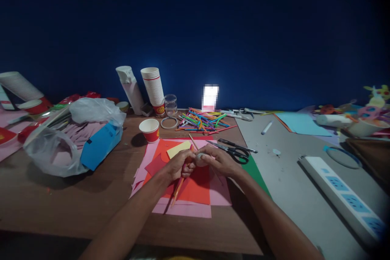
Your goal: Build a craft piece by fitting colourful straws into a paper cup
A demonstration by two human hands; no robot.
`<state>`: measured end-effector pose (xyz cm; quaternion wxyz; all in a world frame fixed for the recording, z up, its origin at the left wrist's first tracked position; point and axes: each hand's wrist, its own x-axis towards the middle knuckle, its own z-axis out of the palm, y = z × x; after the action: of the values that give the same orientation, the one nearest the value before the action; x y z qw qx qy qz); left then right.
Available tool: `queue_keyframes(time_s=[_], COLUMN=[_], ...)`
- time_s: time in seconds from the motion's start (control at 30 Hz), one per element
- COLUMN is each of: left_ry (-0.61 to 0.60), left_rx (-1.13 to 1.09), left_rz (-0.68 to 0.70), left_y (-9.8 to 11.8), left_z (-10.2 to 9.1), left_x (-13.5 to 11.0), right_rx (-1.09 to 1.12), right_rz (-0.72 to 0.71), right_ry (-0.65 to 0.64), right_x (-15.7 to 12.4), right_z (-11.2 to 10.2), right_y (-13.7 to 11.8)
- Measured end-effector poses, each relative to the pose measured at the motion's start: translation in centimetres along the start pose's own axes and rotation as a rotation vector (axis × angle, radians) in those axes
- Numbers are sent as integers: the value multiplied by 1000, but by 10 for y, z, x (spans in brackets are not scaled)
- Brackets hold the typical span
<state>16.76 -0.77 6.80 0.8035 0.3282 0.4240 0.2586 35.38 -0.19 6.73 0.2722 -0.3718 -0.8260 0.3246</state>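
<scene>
My left hand (pixel 183 164) is closed around thin orange sticks (pixel 177 195), whose lower ends slant down over the paper. Fingertips of my right hand (pixel 219 159) meet the left and are closed on a small pale round thing (pixel 200 156), too small to make out. Another thin stick (pixel 192 140) pokes up above the hands; which hand holds it is hidden. Beneath both hands lie an orange-red paper sheet (pixel 198 191) and pink sheets (pixel 195 211), with a yellow paper piece (pixel 178 150) near the left fingers. Black-handled scissors (pixel 239 155) rest just beyond my right hand.
A paper cup (pixel 149 131), stacked cups (pixel 152 89) and a pile of coloured sticks (pixel 201 122) stand or lie toward the back. On the left is a plastic bag (pixel 55 162) with paper pieces. At right are a power strip (pixel 341 195) and light-blue paper (pixel 304 123).
</scene>
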Motion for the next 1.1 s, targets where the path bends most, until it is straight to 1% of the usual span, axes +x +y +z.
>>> queue_keyframes(time_s=[0.1,0.23,0.3,0.5,0.6,0.7,0.87,1.1], left_ry=[13,58,87,112,138,164,178,199], left_rx=[-24,-28,3,136,186,219,269,258], left_rz=[60,249,294,300,317,317,308,276], left_y=[1,2,3,0,-3,-3,-1,-2], left_z=[1,2,3,7,8,8,9,7], left_x=[0,-1,-2,-4,-2,-1,-3,0], right_rx=[-11,-95,-159,-348,-409,-433,-475,-540], right_rz=[-28,-88,-126,-190,-173,-149,-169,-181], right_ry=[27,82,110,121,101,97,77,62], right_x=[1,2,2,4,4,3,3,3], right_z=[-1,-1,0,2,2,1,0,0], right_y=[2,3,4,4,0,-3,-6,-8])
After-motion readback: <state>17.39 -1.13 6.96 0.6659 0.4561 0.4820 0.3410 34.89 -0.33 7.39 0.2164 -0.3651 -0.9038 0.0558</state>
